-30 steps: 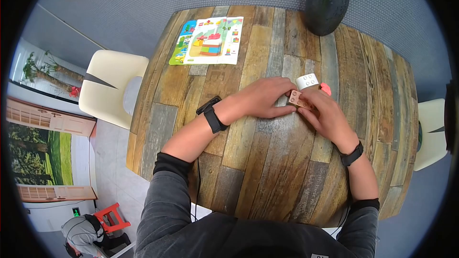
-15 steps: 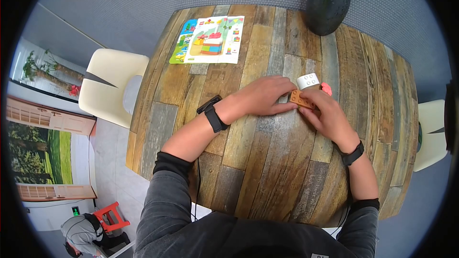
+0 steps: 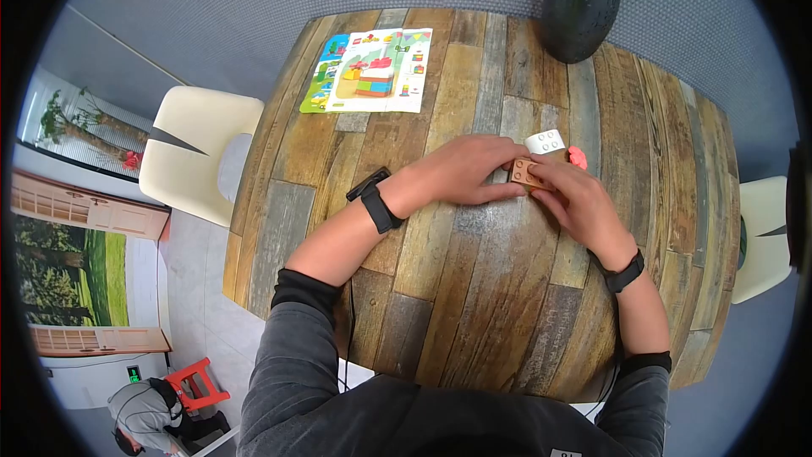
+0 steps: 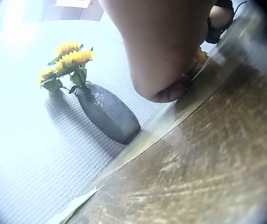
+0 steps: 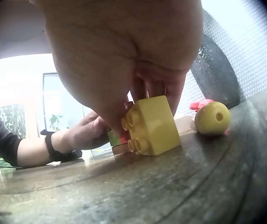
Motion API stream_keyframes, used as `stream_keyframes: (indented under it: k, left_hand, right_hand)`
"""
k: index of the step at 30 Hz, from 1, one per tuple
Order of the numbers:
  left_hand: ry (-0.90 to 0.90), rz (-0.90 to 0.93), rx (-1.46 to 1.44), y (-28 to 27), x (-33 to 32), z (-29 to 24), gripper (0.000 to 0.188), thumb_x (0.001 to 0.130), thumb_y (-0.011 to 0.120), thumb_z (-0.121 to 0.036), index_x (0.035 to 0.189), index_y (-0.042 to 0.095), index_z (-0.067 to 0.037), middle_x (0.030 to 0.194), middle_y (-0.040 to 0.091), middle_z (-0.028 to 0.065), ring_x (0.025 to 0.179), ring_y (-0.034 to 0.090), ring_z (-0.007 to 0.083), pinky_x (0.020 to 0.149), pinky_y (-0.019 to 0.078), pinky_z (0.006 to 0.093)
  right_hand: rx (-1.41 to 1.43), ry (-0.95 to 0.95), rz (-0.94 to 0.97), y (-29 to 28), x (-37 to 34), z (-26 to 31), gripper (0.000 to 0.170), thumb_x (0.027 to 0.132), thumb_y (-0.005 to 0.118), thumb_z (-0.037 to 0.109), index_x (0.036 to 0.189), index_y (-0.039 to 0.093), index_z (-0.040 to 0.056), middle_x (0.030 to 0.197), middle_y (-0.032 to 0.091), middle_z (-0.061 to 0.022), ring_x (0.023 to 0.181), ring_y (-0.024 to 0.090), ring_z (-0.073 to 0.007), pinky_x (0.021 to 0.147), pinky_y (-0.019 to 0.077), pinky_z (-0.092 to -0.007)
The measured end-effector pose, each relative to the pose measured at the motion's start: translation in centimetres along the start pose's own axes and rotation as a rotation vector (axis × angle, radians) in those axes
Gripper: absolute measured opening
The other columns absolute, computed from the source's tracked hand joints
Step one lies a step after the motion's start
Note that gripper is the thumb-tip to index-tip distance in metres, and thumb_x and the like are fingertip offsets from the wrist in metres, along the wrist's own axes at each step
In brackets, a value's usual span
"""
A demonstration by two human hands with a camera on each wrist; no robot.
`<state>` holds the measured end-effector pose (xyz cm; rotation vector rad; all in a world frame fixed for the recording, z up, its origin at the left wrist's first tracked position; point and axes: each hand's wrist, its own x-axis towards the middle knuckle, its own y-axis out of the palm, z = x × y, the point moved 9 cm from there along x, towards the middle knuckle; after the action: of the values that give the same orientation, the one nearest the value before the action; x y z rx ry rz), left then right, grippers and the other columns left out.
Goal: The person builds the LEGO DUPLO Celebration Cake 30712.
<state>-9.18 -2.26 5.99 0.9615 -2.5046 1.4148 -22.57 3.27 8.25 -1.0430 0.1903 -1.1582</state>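
Note:
In the head view a brown toy brick with round studs on top lies between both hands at the table's middle right. My left hand holds its left end between thumb and fingers. My right hand pinches it from the right, fingers covering much of the top. A yellow toy brick stands right at the right thumb and fingers in the right wrist view, its studs facing left. Beyond it, green and red parts show by the left fingertips. The left wrist view shows mostly hand; the bricks are nearly hidden there.
A white brick and a coral-pink piece lie just past the right hand. Beside them sits a round yellow piece with a hole. A picture booklet lies far left; a dark vase with sunflowers stands at the back.
The brown brick has tilted a little between the hands, and the right fingers now cover more of its studs. The right thumb has shifted slightly; the left hand has hardly moved.

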Motion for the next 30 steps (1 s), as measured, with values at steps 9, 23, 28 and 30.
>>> stream_keyframes:
  k: [9,23,28,30]
  left_hand:
    - [-0.080,0.070,0.006,0.3,-0.1,0.9,0.035,0.103,0.065,-0.037,0.117,0.070,-0.005,0.104,0.071,0.0146,0.097,0.067,0.0367,0.084,0.0530,0.0455]
    - [-0.101,0.130,0.012,0.4,-0.2,1.2,0.041,0.098,0.070,-0.042,0.118,0.069,-0.006,0.099,0.071,0.0148,0.093,0.067,0.0359,0.082,0.0527,0.0451]
    - [-0.107,0.178,0.046,0.8,-0.3,1.4,0.046,0.095,0.074,-0.046,0.117,0.070,-0.007,0.095,0.071,0.0144,0.091,0.067,0.0355,0.081,0.0522,0.0458]
    - [-0.002,0.089,0.114,0.4,-0.2,0.2,0.044,0.095,0.073,-0.047,0.112,0.072,-0.006,0.091,0.071,0.0142,0.089,0.066,0.0354,0.080,0.0517,0.0464]
  right_hand:
    - [0.032,0.181,-0.046,-0.7,0.1,-1.2,0.021,0.104,0.064,0.015,0.118,0.069,0.0008,0.111,0.072,-0.0199,0.102,0.069,-0.0408,0.089,0.0558,-0.0452]
    - [0.020,0.161,0.009,-0.5,0.5,-1.0,0.021,0.106,0.061,0.018,0.116,0.066,0.0010,0.109,0.070,-0.0194,0.100,0.068,-0.0418,0.087,0.0544,-0.0460]
    - [0.028,0.110,0.037,-0.5,0.5,-0.6,0.020,0.106,0.061,0.018,0.116,0.065,0.0006,0.111,0.070,-0.0180,0.103,0.067,-0.0399,0.089,0.0541,-0.0450]
    - [0.025,0.134,0.068,-0.2,0.5,-0.8,0.021,0.105,0.062,0.017,0.116,0.065,-0.0002,0.112,0.070,-0.0174,0.103,0.067,-0.0389,0.089,0.0540,-0.0445]
